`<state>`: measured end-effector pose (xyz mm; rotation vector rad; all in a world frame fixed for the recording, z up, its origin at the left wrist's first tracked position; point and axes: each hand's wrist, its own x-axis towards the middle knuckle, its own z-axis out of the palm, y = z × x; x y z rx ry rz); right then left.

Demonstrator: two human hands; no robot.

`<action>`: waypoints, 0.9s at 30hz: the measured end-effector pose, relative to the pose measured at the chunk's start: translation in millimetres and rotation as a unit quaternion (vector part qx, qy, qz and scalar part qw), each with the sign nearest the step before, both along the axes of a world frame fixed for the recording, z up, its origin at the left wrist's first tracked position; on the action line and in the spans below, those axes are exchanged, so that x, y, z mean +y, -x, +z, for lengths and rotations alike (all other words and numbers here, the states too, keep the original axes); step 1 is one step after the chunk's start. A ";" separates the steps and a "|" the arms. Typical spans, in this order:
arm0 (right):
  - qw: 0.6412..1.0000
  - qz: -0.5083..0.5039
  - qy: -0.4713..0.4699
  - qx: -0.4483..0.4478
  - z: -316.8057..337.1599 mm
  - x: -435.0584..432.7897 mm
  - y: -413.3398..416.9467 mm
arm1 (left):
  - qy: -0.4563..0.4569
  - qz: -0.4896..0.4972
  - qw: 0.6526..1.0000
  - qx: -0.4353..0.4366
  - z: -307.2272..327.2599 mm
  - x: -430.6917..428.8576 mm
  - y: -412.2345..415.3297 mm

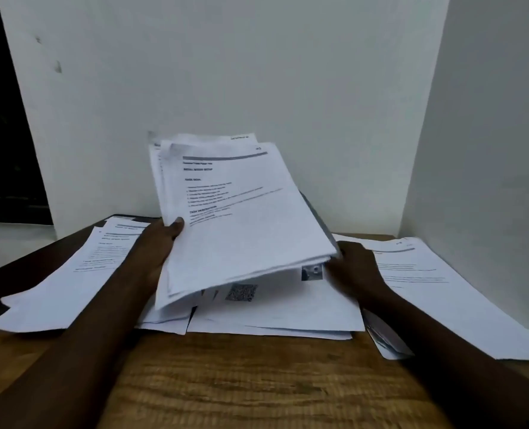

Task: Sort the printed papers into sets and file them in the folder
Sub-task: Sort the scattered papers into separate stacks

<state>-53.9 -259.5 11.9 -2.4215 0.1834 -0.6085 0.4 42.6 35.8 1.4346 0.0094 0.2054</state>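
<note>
My L hand point(159, 249) grips the paper stack point(241, 218) at its left edge, thumb on top. R hand point(354, 270) clamps its lower right corner. Stack tilts up over the desk point(257, 382). 3 more lie flat: left pile point(71, 289), centre pile point(272, 317), right pile point(442, 298).

My left forearm point(80, 335) fills the lower left of the frame and my right forearm point(442, 345) the lower right, both bare to the wrist. My left hand point(157, 243) shows a thumb point(176, 226) with a short, rounded nail. My right hand point(357, 269) is blurred.
</note>
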 end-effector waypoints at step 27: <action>0.974 -0.031 -0.215 -0.070 20.0 -44.2 -9.8 | 0.016 -0.122 0.992 -0.013 -19.7 -35.7 11.4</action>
